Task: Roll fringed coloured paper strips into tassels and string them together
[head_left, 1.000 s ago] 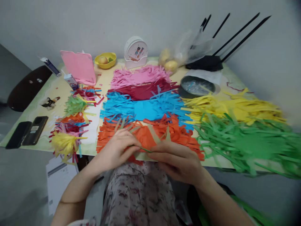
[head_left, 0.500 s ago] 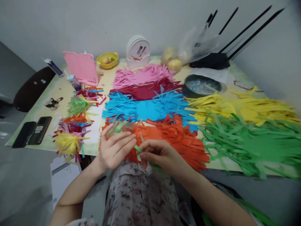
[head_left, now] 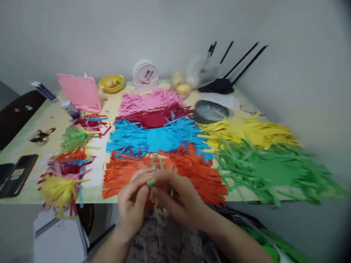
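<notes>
My left hand (head_left: pixel 132 201) and my right hand (head_left: pixel 182 199) meet over the table's front edge. Both are closed on a green paper tassel (head_left: pixel 149 182), pinching its rolled middle between fingertips. Pale green strips stick out above and below my fingers; the rest is hidden. Behind the hands lies a stack of fringed orange paper (head_left: pixel 117 175), with fringed blue (head_left: pixel 157 137), dark red (head_left: pixel 155 118) and pink paper (head_left: pixel 153 100) beyond it. Finished-looking tassels in several colours (head_left: pixel 59 188) lie in a row to the left.
Fringed yellow (head_left: pixel 255 133) and green paper (head_left: pixel 274 170) spread on the right. Behind stand a dark bowl (head_left: pixel 211 111), a black router (head_left: pixel 218 86), a yellow fruit bowl (head_left: pixel 112 87) and a pink tablet case (head_left: pixel 79 93). A phone (head_left: pixel 20 175) lies at the left edge.
My left hand has gone from stretched fingers laid over the tassel to a pinch on it. Both hands have drawn together. The view has tilted up and shifted right.
</notes>
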A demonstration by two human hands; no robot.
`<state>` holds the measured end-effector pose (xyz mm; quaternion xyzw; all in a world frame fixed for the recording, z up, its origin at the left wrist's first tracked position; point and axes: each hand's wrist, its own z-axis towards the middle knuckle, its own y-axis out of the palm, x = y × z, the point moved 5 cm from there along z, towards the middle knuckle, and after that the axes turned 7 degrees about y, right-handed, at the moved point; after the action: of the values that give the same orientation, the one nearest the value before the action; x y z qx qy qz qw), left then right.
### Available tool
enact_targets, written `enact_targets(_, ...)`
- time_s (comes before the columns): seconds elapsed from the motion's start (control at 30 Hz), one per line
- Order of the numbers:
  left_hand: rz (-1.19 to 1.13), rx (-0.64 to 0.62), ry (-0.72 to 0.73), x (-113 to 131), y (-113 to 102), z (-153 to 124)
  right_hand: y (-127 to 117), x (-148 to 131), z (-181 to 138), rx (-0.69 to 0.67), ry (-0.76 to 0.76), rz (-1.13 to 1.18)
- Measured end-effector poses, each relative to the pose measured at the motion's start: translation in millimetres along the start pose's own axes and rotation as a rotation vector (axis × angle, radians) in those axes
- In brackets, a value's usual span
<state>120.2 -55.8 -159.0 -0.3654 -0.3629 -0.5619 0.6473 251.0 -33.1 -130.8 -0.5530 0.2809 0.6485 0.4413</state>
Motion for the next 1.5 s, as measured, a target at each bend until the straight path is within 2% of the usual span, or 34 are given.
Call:
enact_targets(0.07, -0.018, 0.047, -0.014, -7.9, 1.0, 1.2, -1.7, -2.8, 1.9, 0.072, -0.093, -0.123)
enact_targets(0.13, -0.023, 0.138, -0.032, -16.2, -0.3, 4.5, -7.9, -2.6, 8.3, 0.064, -0.195, -0.274)
enact_targets(0.17, -0.025, 0.2, -0.036, -19.0, -2.2, 6.8, -17.2, -0.9, 14.5, 0.057, -0.247, -0.355)
enact_targets(0.23, -0.035, 0.336, -0.013, -19.9, -8.1, 11.8, -55.0, 8.4, 36.2, 0.089, -0.295, -0.537)
enact_targets(0.27, -0.041, 0.397, 0.015, -18.0, -11.4, 14.0, -86.9, 16.7, 52.1, 0.193, -0.244, -0.627)
enact_targets(0.3, -0.045, 0.444, 0.045, -15.3, -14.2, 15.9, -123.6, 30.1, 70.9, 0.288, -0.096, -0.755)
enact_targets(0.37, -0.045, 0.473, 0.084, -10.1, -17.2, 19.0, -203.2, 62.7, 106.0, 0.456, 0.321, -1.066)
enact_targets(0.43, -0.02, 0.442, 0.082, -7.6, -16.7, 20.9, -263.5, 91.6, 136.6, 0.454, 0.49, -1.15)
enact_targets(0.5, 0.023, 0.379, 0.063, -8.2, -13.8, 22.5, -301.1, 121.9, 158.0, 0.389, 0.614, -1.195)
enact_targets(0.57, 0.061, 0.324, 0.055, -10.7, -10.8, 24.2, -318.0, 150.6, 169.5, 0.31, 0.703, -1.222)
enact_targets(0.7, 0.091, 0.294, 0.037, -19.2, -10.3, 26.4, -324.1, 189.9, 175.1, 0.205, 0.798, -1.257)
enact_targets(0.87, 0.098, 0.304, -0.076, -34.9, -15.5, 20.6, -332.6, 200.0, 168.9, 0.202, 0.802, -1.279)
enact_targets(1.07, 0.106, 0.298, -0.159, -40.1, -16.0, 15.6, -332.2, 178.5, 150.2, 0.337, 0.698, -1.213)
enact_targets(1.27, 0.153, 0.271, -0.18, -30.5, -15.9, 13.6, -319.7, 136.4, 130.3, 0.574, 0.505, -0.966)
enact_targets(1.37, 0.153, 0.257, -0.176, -25.4, -15.5, 12.8, -290.6, 113.7, 116.1, 0.6, 0.362, -0.757)
enact_targets(1.43, 0.15, 0.252, -0.158, -20.5, -13.6, 13.5, -252.7, 99.5, 100.9, 0.558, 0.266, -0.61)
enact_targets(1.5, 0.144, 0.241, -0.123, -14.6, -9.5, 15.4, -202.5, 86.1, 80.4, 0.489, 0.195, -0.437)
